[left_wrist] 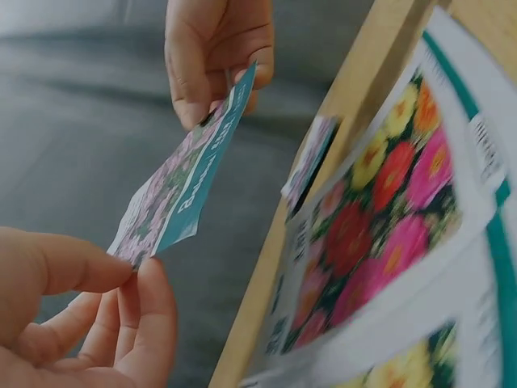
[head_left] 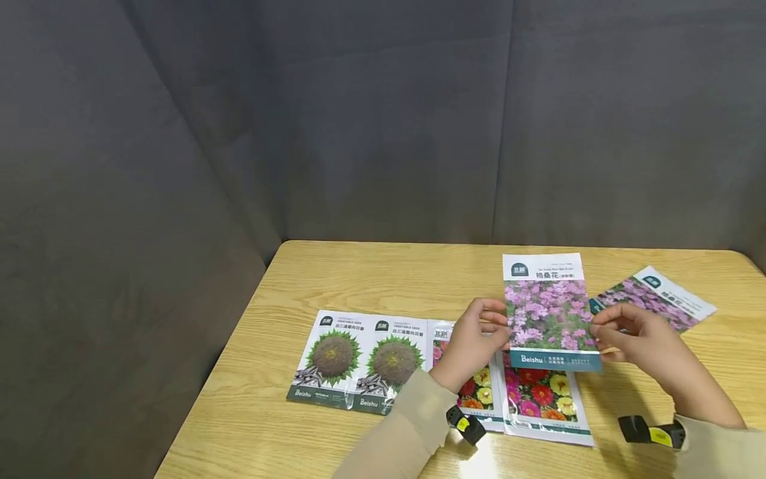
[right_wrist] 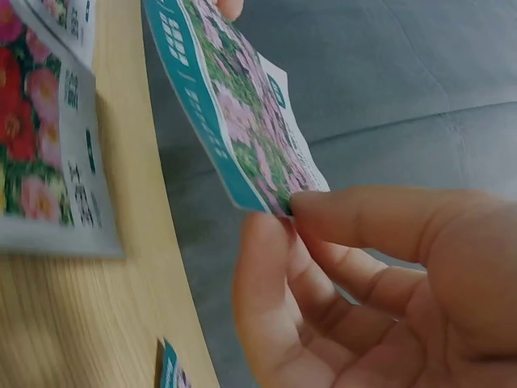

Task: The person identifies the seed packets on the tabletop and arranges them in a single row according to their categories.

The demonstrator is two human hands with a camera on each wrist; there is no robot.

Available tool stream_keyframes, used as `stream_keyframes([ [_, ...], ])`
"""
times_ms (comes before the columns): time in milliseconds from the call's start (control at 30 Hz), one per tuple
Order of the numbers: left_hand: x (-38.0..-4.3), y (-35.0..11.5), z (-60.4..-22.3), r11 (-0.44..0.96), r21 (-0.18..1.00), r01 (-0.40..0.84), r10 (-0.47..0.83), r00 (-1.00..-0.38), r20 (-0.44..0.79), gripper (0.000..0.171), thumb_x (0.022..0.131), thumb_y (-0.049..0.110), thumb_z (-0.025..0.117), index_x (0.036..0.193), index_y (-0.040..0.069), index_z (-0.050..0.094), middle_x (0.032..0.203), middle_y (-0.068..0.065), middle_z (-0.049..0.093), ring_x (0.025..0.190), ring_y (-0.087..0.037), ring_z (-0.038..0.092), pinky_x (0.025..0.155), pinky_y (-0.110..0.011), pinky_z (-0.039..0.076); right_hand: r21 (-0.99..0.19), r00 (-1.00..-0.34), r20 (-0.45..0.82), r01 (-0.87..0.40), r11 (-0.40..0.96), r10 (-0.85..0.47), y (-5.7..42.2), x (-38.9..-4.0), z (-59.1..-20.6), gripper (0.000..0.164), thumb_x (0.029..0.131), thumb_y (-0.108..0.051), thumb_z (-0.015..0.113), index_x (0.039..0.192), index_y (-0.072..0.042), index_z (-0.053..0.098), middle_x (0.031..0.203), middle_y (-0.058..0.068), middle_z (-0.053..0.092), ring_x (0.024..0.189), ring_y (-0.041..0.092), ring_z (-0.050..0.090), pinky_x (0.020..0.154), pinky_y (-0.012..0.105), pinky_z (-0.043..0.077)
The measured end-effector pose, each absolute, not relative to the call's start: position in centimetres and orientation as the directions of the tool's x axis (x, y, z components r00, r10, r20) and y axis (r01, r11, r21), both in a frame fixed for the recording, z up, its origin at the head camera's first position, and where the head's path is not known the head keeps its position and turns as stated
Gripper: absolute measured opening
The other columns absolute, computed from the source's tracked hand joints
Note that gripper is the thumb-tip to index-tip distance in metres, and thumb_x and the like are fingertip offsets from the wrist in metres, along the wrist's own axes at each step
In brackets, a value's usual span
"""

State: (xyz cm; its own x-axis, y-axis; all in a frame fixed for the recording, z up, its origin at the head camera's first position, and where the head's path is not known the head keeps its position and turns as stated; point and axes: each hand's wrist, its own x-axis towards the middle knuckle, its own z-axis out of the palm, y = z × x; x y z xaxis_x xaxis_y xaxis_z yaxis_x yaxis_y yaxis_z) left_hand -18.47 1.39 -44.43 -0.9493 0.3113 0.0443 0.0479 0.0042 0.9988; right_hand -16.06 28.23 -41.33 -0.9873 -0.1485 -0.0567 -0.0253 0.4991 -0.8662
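Observation:
In the head view a seed packet with pink-purple flowers [head_left: 547,313] is held up over the table between both hands. My left hand [head_left: 477,339] pinches its left edge between thumb and fingers, while my right hand [head_left: 643,336] pinches the right edge. The left wrist view shows the packet [left_wrist: 182,178] edge-on, its teal lower strip facing the camera. Beneath it lie two packets with red, yellow and pink blooms; the right one [head_left: 541,402] is partly covered by the held packet, the left one [head_left: 479,392] by my left hand and forearm.
Two sunflower seed packets, one at the far left [head_left: 326,359] and one beside it [head_left: 389,359], continue the row on the wooden table [head_left: 251,399]. A second pink-flower packet [head_left: 676,296] lies askew behind my right hand. Grey cloth [head_left: 383,133] hangs behind the table.

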Motion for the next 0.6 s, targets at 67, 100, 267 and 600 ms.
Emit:
stream_keyframes([
  [67, -18.0, 2.1, -44.6, 0.005, 0.999, 0.036, 0.313, -0.949, 0.033, 0.032, 0.096, -0.001, 0.063, 0.126, 0.009, 0.058, 0.101, 0.003, 0.059, 0.087, -0.005, 0.062, 0.075, -0.032, 0.061, -0.86, -0.986, -0.071, -0.017, 0.51, -0.153, 29.0, -15.7, -41.4, 0.025, 0.106, -0.01, 0.052, 0.115, 0.013, 0.054, 0.096, 0.007, 0.064, 0.079, 0.01, 0.064, 0.067, 0.032, 0.061],
  [100, -17.8, 2.5, -44.6, 0.004, 1.0, 0.027, 0.312, -0.95, 0.025, 0.032, 0.096, -0.001, 0.063, 0.125, 0.009, 0.059, 0.1, 0.004, 0.059, 0.087, -0.004, 0.062, 0.075, -0.032, 0.061, -0.858, -0.985, -0.077, -0.013, 0.514, -0.153, 29.4, -15.5, -41.5, 0.024, 0.107, -0.009, 0.051, 0.114, 0.014, 0.054, 0.096, 0.007, 0.064, 0.078, 0.01, 0.064, 0.067, 0.032, 0.061],
  [267, -17.1, 4.1, -44.6, 0.017, 1.0, 0.0, 0.311, -0.95, -0.006, 0.031, 0.095, -0.004, 0.064, 0.123, 0.009, 0.06, 0.096, 0.006, 0.059, 0.081, -0.004, 0.063, 0.073, -0.032, 0.061, -0.842, -0.983, -0.11, 0.015, 0.54, -0.145, 31.0, -15.0, -41.8, 0.023, 0.107, -0.006, 0.048, 0.112, 0.016, 0.054, 0.095, 0.008, 0.063, 0.076, 0.01, 0.064, 0.066, 0.034, 0.062],
  [600, -15.5, 7.3, -45.5, 0.092, 0.995, -0.024, 0.36, -0.931, -0.056, 0.036, 0.092, -0.004, 0.067, 0.124, 0.011, 0.058, 0.093, 0.01, 0.059, 0.074, 0.0, 0.061, 0.065, -0.021, 0.057, -0.787, -0.952, -0.275, 0.144, 0.6, -0.132, 34.6, -14.0, -42.8, 0.021, 0.108, -0.001, 0.041, 0.111, 0.016, 0.052, 0.095, 0.007, 0.062, 0.076, 0.011, 0.062, 0.07, 0.034, 0.061],
])
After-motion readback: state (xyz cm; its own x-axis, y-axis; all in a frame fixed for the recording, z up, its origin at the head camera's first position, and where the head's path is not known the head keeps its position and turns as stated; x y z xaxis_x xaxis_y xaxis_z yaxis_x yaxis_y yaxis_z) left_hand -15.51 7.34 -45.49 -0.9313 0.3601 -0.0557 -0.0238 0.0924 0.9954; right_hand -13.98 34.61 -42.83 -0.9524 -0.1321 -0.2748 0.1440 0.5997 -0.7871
